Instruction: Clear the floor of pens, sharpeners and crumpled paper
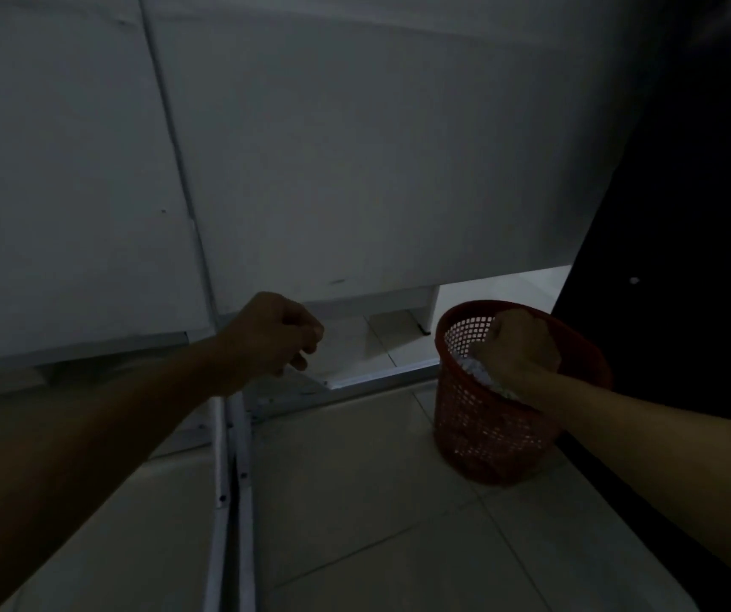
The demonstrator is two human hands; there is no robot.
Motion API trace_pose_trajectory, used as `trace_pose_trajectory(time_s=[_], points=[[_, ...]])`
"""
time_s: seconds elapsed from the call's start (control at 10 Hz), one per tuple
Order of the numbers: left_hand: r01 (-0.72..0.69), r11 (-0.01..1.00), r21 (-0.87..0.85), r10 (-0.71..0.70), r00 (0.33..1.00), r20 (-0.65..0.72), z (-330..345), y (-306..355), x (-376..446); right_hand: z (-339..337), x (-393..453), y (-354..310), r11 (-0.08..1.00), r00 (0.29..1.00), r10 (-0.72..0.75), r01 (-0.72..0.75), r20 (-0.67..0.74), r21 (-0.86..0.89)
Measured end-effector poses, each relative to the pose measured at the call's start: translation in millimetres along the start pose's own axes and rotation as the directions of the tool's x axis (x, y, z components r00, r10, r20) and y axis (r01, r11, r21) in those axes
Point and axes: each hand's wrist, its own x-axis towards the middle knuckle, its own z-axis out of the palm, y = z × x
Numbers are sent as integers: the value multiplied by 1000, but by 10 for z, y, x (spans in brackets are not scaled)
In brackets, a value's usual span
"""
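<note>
The scene is dim. A red mesh wastebasket stands on the tiled floor at the right. My right hand is over its mouth, fingers curled down round crumpled white paper that shows under the hand inside the basket. My left hand hangs in the air left of the basket, in front of the desk edge, fingers curled into a loose fist; nothing shows in it. No pens or sharpeners are visible on the floor.
White desk panels fill the upper view, with white metal legs running down the floor at the middle. A dark surface stands at the right behind the basket. Pale floor tiles lie in the foreground.
</note>
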Motion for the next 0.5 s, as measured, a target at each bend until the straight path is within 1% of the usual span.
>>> trace_pose_trajectory(time_s=[0.1, 0.2, 0.3, 0.4, 0.5], points=[[-49, 998, 33, 51, 995, -85, -336, -13, -69, -15, -53, -359, 965, 985, -166, 153, 43, 211], [-96, 983, 156, 128, 969, -211, -661, 30, -128, -65, -83, -774, 908, 946, -310, 265, 93, 324], [-75, 959, 274, 165, 933, -321, -1050, 163, -190, -234, -84, -1253, 848, 895, -430, 356, 117, 393], [0, 961, 277, 96, 938, -333, -1486, 504, -290, -564, -61, -1765, 811, 869, -480, 387, 119, 439], [57, 942, 331, 76, 924, -376, -1987, 1026, -365, -1037, 5, -2257, 826, 860, -479, 372, 178, 422]])
